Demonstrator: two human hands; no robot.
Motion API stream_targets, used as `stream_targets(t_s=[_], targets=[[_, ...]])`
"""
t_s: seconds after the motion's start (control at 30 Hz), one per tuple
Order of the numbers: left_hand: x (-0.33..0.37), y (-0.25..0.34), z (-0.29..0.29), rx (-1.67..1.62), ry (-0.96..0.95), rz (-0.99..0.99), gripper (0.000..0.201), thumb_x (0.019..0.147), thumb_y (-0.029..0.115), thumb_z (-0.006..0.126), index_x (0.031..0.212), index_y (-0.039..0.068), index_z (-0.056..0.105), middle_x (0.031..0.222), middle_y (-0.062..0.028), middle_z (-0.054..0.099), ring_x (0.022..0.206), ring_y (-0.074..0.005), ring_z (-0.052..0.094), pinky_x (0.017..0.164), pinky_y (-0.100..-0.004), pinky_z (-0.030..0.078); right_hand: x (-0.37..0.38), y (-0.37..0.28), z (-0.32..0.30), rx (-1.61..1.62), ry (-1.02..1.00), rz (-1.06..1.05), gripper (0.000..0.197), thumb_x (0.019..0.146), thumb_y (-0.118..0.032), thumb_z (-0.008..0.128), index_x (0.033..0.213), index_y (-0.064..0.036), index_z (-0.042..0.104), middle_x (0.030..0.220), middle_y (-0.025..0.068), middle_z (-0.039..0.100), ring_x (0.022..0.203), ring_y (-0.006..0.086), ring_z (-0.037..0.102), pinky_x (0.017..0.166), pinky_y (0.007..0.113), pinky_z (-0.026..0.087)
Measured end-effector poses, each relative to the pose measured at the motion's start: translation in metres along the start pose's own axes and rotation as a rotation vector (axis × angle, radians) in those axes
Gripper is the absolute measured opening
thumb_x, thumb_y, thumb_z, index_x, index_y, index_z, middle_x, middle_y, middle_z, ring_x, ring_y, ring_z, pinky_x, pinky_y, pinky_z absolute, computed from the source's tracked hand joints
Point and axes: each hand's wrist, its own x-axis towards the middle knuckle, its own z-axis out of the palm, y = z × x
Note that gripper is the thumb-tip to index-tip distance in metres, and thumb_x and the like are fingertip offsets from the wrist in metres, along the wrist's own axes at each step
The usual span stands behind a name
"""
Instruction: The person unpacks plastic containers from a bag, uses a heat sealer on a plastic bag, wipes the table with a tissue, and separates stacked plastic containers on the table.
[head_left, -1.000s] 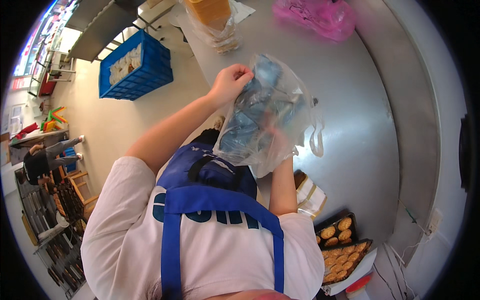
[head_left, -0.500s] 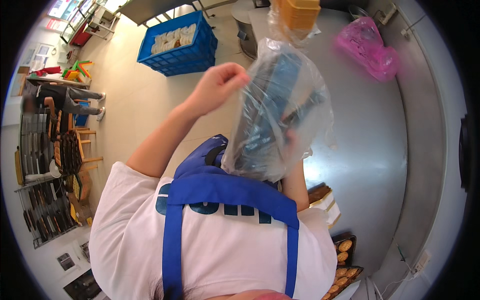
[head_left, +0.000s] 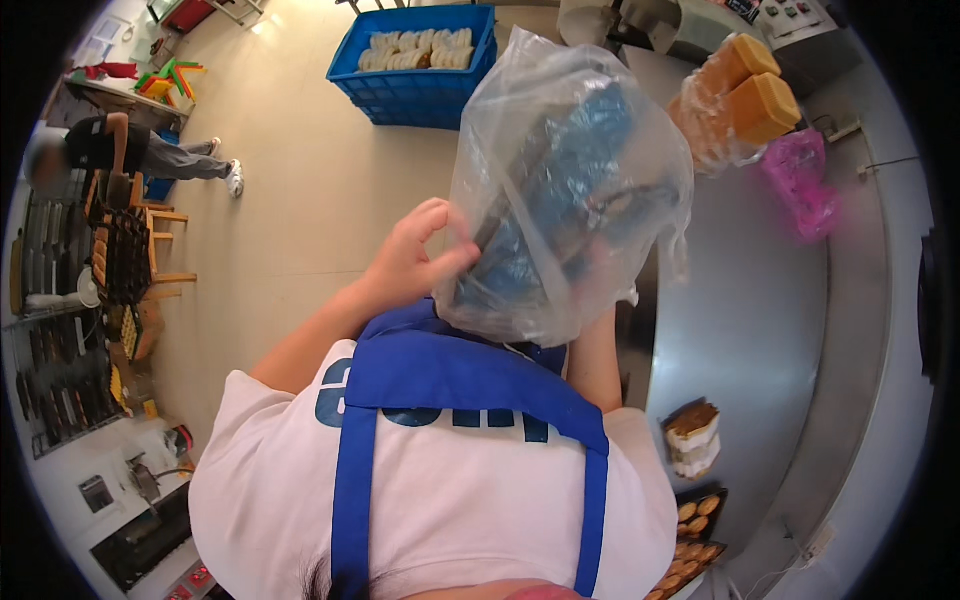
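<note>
In front of my chest is a large clear plastic bag (head_left: 560, 200), crinkled and see-through. Blue and dark shapes show through the film, but I cannot tell their kind. My left hand (head_left: 425, 250) is at the bag's left edge, thumb and fingers curled into a pinch on the film. Behind the plastic on the right side, my right hand (head_left: 592, 265) shows only as a blurred patch. Its forearm comes up below the bag, and it holds the bag up.
Beyond the bag, a blue crate (head_left: 415, 85) of pale, rounded goods stands on the floor. To the right runs a metal worktop (head_left: 745, 330) with wrapped orange-yellow blocks (head_left: 755, 95), a pink plastic bag (head_left: 800, 185) and trays of baked goods (head_left: 690, 560). A person (head_left: 130, 150) stands left near racks.
My left hand has come lower, nearer my body, to the bag's edge. The bag has shifted slightly and looks fuller. My view has turned, so the worktop and crate appear shifted.
</note>
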Motion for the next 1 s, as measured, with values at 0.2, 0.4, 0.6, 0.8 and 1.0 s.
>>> stream_targets(t_s=[0.2, 0.4, 0.6, 0.8, 1.0], targets=[[-0.029, -0.021, -0.071, -0.374, 0.215, -0.26, 0.01, 0.096, 0.011, 0.057, 0.104, 0.006, 0.056, 0.088, 0.0025, 0.056, 0.086, -0.0077, 0.053, 0.081, -0.025, 0.045, 0.04, 0.07, -0.017, -0.861, -0.022, -0.523, 0.03, 0.09, -0.019, 0.053, 0.116, -0.0049, 0.06, 0.105, 0.012, 0.064, 0.097, 0.0253, 0.062, 0.082, 0.043, 0.053], [-0.035, -0.075, -0.167, -0.064, 0.403, -0.169, 0.01, 0.097, 0.012, 0.056, 0.102, 0.004, 0.055, 0.082, 0.0011, 0.059, 0.072, -0.0064, 0.055, 0.063, -0.0224, 0.045, 0.05, 0.083, 0.017, 0.145, -0.177, 0.061, 0.025, 0.091, -0.015, 0.052, 0.111, -0.0026, 0.061, 0.107, 0.0166, 0.065, 0.1, 0.0266, 0.063, 0.083, 0.042, 0.053], [0.029, -0.092, -0.267, 0.598, 0.565, 0.049, 0.016, 0.096, 0.019, 0.059, 0.104, 0.005, 0.058, 0.079, 0.0019, 0.059, 0.069, -0.003, 0.05, 0.061, -0.0193, 0.041, 0.066, 0.096, 0.0, 0.072, 0.011, 0.284, 0.045, 0.085, -0.017, 0.063, 0.127, -0.0044, 0.054, 0.096, 0.0144, 0.069, 0.078, 0.0266, 0.07, 0.065, 0.038, 0.059], [0.135, -0.071, -0.293, 0.826, 0.531, 0.049, 0.024, 0.089, 0.023, 0.063, 0.099, 0.002, 0.057, 0.081, -0.0137, 0.06, 0.074, -0.0247, 0.059, 0.069, -0.0354, 0.047, 0.093, 0.104, 0.019, 0.143, -0.058, 0.369, 0.05, 0.085, -0.012, 0.062, 0.133, -0.0112, 0.052, 0.104, 0.0075, 0.07, 0.084, 0.0212, 0.071, 0.069, 0.033, 0.06], [0.208, -0.065, -0.288, 0.737, 0.391, 0.121, 0.03, 0.091, 0.024, 0.062, 0.109, 0.002, 0.055, 0.089, -0.0112, 0.057, 0.082, -0.0184, 0.056, 0.074, -0.0324, 0.045, 0.115, 0.085, 0.002, 0.227, 0.061, 0.273, 0.055, 0.084, -0.012, 0.063, 0.136, -0.0127, 0.046, 0.1, 0.0091, 0.068, 0.075, 0.0241, 0.07, 0.06, 0.037, 0.06]])
